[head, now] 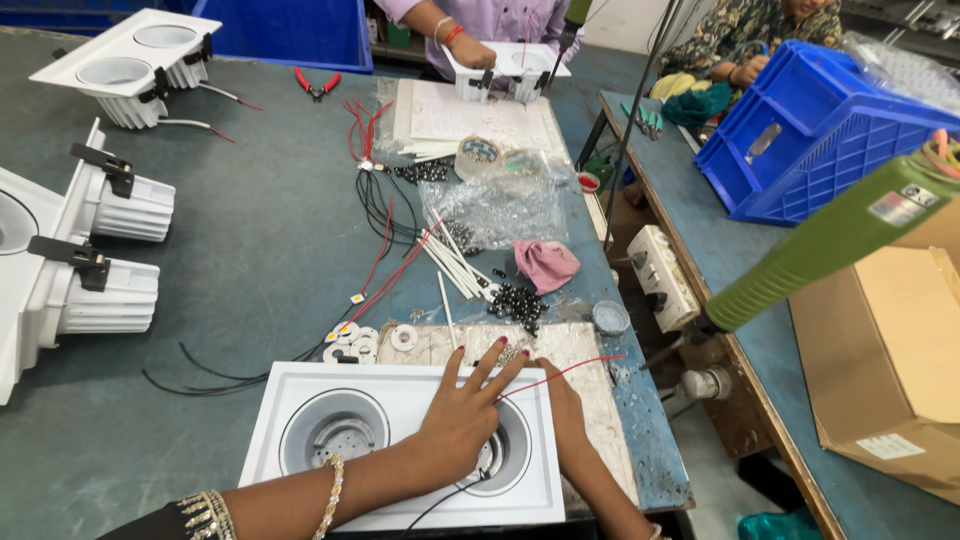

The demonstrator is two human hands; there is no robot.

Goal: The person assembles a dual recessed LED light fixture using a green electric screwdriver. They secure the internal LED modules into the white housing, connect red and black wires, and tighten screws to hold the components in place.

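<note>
Cluttered grey-green workbench (250, 250), left hand (462, 415) flat and released on white fixture (300, 385), right hand (562, 405) grip unclear

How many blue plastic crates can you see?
2. One blue plastic crate sits tilted on the side table at the right, near a person in patterned clothes. The other blue plastic crate stands at the far edge of the grey worktable, partly cut off.
</note>
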